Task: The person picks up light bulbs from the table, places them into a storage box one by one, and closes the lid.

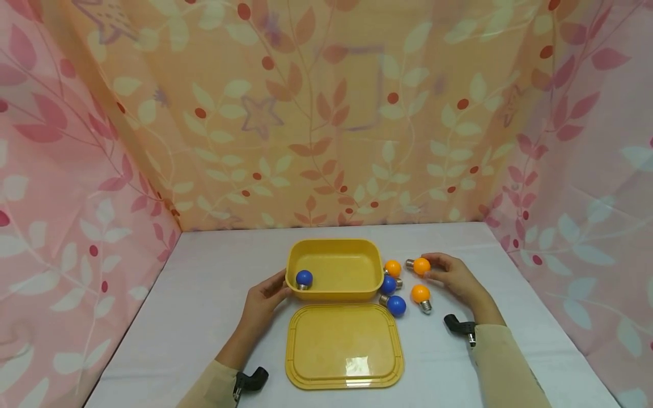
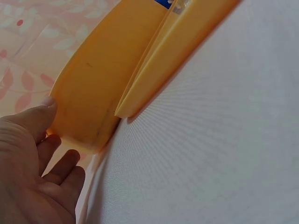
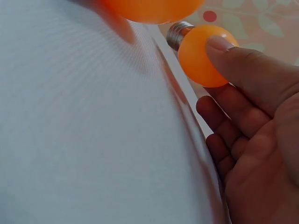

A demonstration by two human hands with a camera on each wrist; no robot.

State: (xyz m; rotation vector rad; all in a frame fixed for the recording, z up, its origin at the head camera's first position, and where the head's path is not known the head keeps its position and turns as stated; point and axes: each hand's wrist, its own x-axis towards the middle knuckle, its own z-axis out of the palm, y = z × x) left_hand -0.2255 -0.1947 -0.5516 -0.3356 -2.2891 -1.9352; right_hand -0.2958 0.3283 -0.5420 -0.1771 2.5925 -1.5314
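Observation:
Between thumb and fingers, my right hand (image 1: pixel 459 280) pinches an orange light bulb (image 1: pixel 422 266) by its round globe. The bulb's metal screw base points left in the head view; the right wrist view shows the thumb lying on the globe. At the left end of a yellow plastic box (image 1: pixel 336 241), my left hand (image 1: pixel 262 303) holds the wall near the front corner, fingers curled. One blue light bulb (image 1: pixel 304 277) is inside that box, at its left front. A yellow lid (image 1: pixel 344 345) lies flat in front of the box.
Right of the box lie an orange bulb (image 1: pixel 393 267), a blue bulb (image 1: pixel 388 284) and another blue bulb (image 1: pixel 396 306) near the lid's corner. A further orange bulb (image 1: pixel 420 293) lies close to my right hand. Patterned cloth walls (image 1: pixel 326 141) enclose the white table (image 1: pixel 204 272).

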